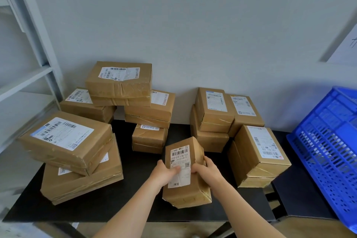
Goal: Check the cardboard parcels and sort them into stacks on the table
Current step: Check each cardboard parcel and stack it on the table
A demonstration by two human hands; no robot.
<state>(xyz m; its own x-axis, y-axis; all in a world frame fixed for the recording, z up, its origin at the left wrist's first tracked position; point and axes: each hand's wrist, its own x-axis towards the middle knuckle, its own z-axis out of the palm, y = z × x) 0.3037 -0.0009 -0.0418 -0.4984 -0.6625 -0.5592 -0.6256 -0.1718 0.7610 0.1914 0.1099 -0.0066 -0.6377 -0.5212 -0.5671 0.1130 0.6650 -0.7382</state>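
- I have the parcel in both hands at the front middle of the table, label up. I cannot tell whether its near end touches the tabletop.
- My left hand grips the left edge, with the thumb lying on the label's lower half. My right hand is curled round the right edge, thumb on top beside the label.
- I take the step to be checking the label before choosing a stack. My left thumb covers part of the print, so I should slide it onto bare cardboard to read it all.
- The cardboard looks creased along the right side and dented at the near corner. I judge it soft, so I'd squeeze lightly and support it from below rather than pinch the edges.
- By size it seems closest to the small stack just behind it. The big stack at left and the lone box at right look a poor match. This is a guess, since sorting may go by label.
- When setting it down, I'd square it flush on the parcel beneath, label up, so it sits flat. The big stack's top parcel already sits askew.
- The crate stands at the right, beyond the table's end.
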